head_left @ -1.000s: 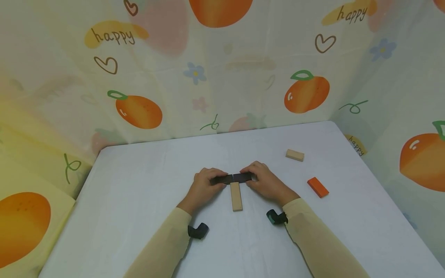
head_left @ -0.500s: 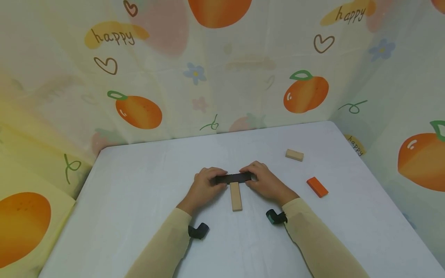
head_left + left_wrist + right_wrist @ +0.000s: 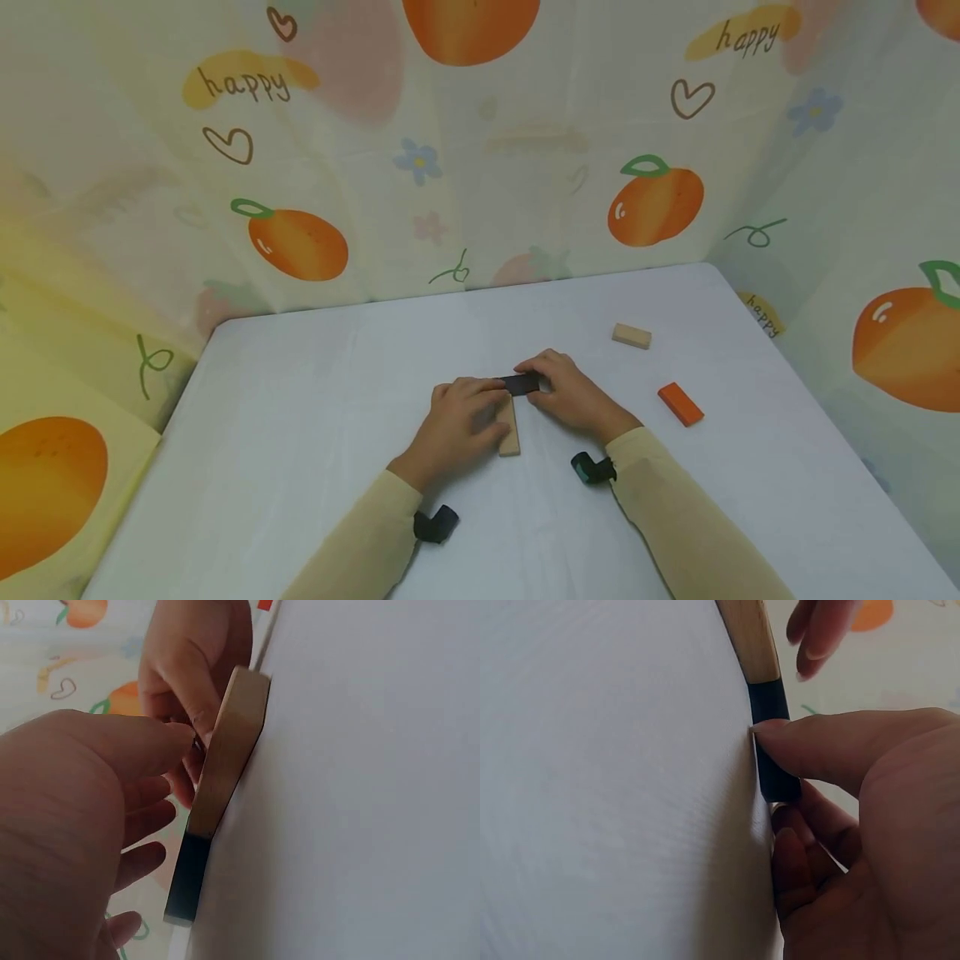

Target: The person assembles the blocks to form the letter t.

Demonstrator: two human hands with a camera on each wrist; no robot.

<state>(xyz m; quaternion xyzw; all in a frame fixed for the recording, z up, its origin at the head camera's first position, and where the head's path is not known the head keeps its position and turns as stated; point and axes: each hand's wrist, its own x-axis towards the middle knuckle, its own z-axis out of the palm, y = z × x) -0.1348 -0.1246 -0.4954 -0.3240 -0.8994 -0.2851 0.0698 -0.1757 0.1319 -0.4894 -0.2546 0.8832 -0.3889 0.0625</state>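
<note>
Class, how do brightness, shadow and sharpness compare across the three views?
Head view: brighter overall, with the printed curtain yellower at the picture's left; left wrist view: dimmer, the curtain's print soft behind the left hand; right wrist view: also dim, a soft-edged shadow on the white table beside the black block.

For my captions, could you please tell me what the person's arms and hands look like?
The left sleeve and right sleeve are long, plain and pale beige-yellow. The left hand and right hand wear no gloves. The left wrist device is small, black and angular; the right wrist device is similar, with a greenish patch. No cables show.
</note>
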